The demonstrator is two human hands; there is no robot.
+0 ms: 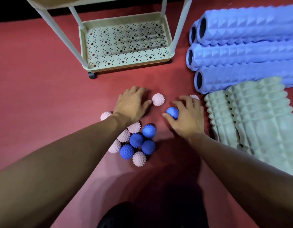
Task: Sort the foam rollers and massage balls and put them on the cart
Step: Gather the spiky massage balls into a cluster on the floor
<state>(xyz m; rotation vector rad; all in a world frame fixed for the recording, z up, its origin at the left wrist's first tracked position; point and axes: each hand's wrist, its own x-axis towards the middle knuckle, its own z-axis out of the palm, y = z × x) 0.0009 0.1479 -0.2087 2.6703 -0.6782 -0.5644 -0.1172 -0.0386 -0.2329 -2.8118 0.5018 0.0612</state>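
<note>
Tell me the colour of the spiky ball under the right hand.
Blue. The ball sits under the right hand, clearest in the head view.

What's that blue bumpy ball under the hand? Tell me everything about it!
The blue ball is round and covered all over in little nubs, and it looks like soft rubber. It sits on the red floor, apart from the pile of other balls. The right hand curls over it, thumb on its near side and fingers draped over its far side, so part of it is hidden. Whether it is lifted or resting on the floor cannot be told.

No readable text, labels or numbers
</note>
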